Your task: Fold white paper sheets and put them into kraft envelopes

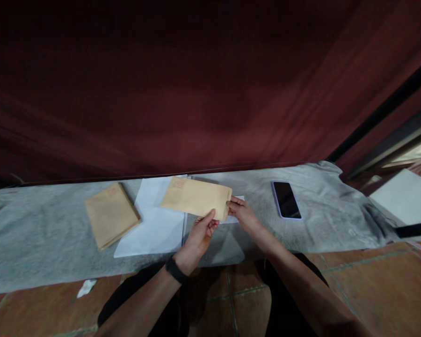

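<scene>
I hold a tan envelope (194,196) above a grey cloth (38,234). My left hand (199,234) pinches its lower edge with thumb and fingers; a black band sits on that wrist. My right hand (242,213) grips the envelope's right end, fingers closed on it. A small white paper (239,199) shows just behind my right fingers. Under the envelope lies a white sheet of paper (154,224). To the left rests a stack of tan envelopes (110,214).
A dark smartphone (286,200) lies face up on the cloth to the right. A dark red curtain (196,93) hangs behind. A white board (407,199) sits at the far right. Red floor tiles (231,299) and a white scrap (86,288) lie in front.
</scene>
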Motion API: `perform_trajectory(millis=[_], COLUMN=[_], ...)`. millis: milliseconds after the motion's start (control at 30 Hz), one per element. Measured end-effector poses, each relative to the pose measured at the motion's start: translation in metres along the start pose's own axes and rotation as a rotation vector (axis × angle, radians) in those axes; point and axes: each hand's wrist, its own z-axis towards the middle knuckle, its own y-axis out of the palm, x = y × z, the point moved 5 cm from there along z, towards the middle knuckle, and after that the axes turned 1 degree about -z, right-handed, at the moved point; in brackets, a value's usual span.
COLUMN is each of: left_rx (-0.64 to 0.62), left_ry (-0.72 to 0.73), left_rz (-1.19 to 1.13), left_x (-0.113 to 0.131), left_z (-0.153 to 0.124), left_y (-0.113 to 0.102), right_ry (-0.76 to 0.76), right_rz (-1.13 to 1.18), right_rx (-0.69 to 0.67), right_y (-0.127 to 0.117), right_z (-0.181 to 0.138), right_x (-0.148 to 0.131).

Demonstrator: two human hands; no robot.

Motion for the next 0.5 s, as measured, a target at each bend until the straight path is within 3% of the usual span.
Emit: perform_trajectory(millis=[133, 267, 333, 400, 433, 500], left_rx=[-0.055, -0.109, -0.251, -0.487, -0.591, -0.703], left_ry=[-0.042, -0.102, -0.211, -0.293, -0.248, 0.067], left_rz=[-0.021, 0.054, 0.224, 0.504, 0.669, 1.013], left_x=[-0.001, -0.006, -0.011, -0.013, -0.01, 0.007], left_z=[-0.004, -0.013, -0.022, -0.034, -0.04, -0.045], left_y=[0.001, 0.002, 0.006, 0.011, 0.013, 0.019], right_ry=[0.059, 0.033, -0.032, -0.112, -0.147, -0.187], right_rz=[0.045, -0.051, -0.145, -0.223, -0.247, -0.266], right_rx=[-0.053, -0.128, -0.115, -0.094, -0.09, -0.094], right_y=[0.003, 0.005, 0.002, -0.002, -0.003, -0.005], right_z=[-0.006, -0.005, -0.001, 0.004, 0.005, 0.007], right_x=[-0.006, -0.009, -0.011, -0.013, -0.015, -0.016])
